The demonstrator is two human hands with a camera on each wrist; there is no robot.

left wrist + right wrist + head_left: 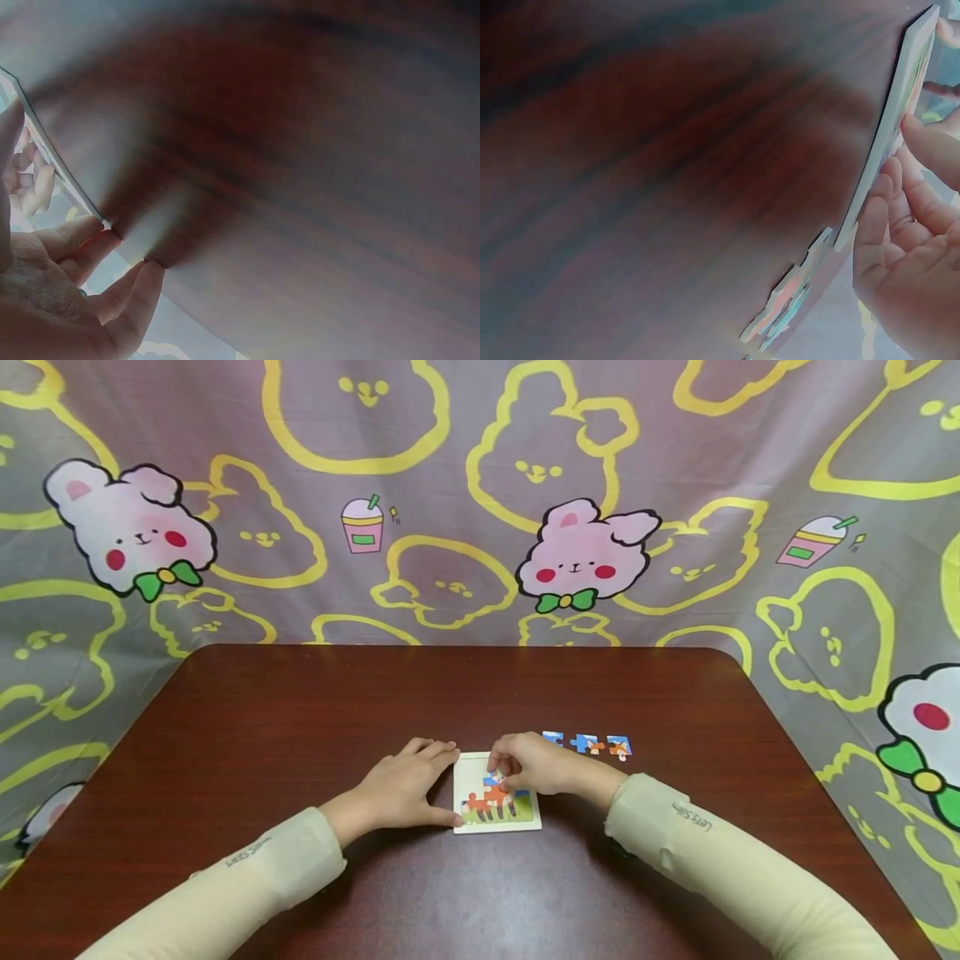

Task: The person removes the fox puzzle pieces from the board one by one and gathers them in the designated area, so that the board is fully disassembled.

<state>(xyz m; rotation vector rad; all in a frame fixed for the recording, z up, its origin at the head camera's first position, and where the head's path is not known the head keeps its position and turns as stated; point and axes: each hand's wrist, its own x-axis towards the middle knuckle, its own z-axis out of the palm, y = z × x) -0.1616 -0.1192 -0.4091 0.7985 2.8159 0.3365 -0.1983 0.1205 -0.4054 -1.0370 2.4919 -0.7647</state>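
A small square wooden jigsaw tray (468, 770) lies on the table, its lower part filled with an orange fox picture (495, 803) on green. My left hand (400, 783) is spread along the tray's left side, thumb at the near corner and fingertips at the far one. Over the tray's upper right, my right hand (534, 765) pinches a puzzle piece (495, 775) between thumb and curled fingers, right at the picture. Those fingers partly hide the piece. In the right wrist view, the thumb (930, 146) is over the tray's edge.
Several loose puzzle pieces (587, 744), blue and orange, lie in a row beyond my right hand. They also show beside the tray in the right wrist view. The dark wooden table (337, 693) meets a patterned curtain (450, 485) behind.
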